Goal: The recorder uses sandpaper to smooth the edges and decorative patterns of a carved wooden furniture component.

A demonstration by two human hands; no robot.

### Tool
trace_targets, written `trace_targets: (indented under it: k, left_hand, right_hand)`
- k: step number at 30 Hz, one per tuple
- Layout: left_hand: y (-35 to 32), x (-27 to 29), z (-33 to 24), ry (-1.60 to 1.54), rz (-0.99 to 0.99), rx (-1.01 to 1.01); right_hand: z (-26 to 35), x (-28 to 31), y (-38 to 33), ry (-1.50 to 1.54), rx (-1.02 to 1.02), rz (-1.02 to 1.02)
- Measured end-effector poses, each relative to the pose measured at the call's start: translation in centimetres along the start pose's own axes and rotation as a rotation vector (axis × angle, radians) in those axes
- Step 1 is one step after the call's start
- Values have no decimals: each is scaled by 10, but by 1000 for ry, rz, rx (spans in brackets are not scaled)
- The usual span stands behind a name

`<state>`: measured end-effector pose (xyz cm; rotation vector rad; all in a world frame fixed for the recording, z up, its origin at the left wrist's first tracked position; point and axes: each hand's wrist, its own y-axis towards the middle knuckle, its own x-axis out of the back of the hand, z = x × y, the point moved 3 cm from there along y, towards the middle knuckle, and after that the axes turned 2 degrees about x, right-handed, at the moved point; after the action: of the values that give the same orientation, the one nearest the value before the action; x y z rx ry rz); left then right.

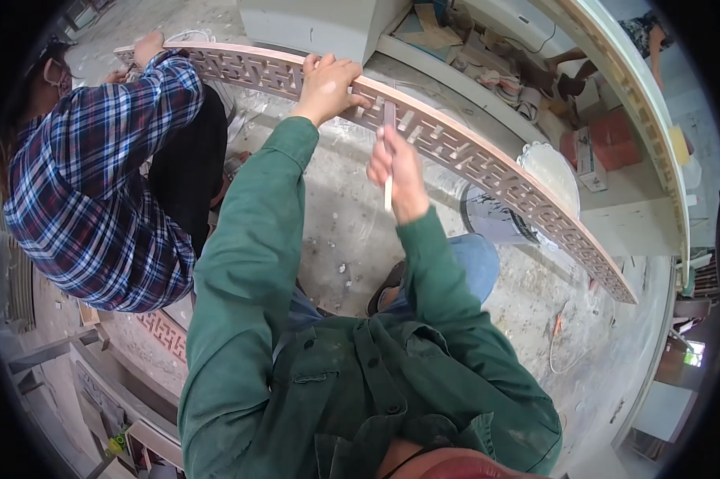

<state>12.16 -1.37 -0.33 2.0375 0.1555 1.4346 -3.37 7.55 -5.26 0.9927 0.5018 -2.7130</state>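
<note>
Left hand [325, 84] grips one fretwork panel [487, 172] from above, arm stretched toward 12 o'clock. Right hand [397, 172], raised at 1 o'clock, pinches one brush [388, 152] against it.

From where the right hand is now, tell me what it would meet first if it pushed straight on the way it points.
The right hand holds a thin pale stick tool whose upper end already lies against the carved lattice panel. Going straight on, it would press into that fretwork first, though depth is hard to judge here.
</note>
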Motion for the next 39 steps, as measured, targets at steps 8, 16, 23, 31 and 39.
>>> trace_targets:
  k: [8,16,23,31,39]
  left_hand:
    - [5,-8,-4,-19,-32,-7]
    - [4,-4,-6,11,-2,9]
    - [3,-6,8,-19,5,22]
    - [8,-8,-3,-58,-49,-8]
    - [9,-1,5,-32,-46,0]
  right_hand:
    - [17,1,48,42,47,39]
    - [0,-1,10,-46,88,1]
    - [8,4,27,41,49,37]
    - [21,-1,41,165,80,-14]
    - [-1,8,-7,140,9,72]
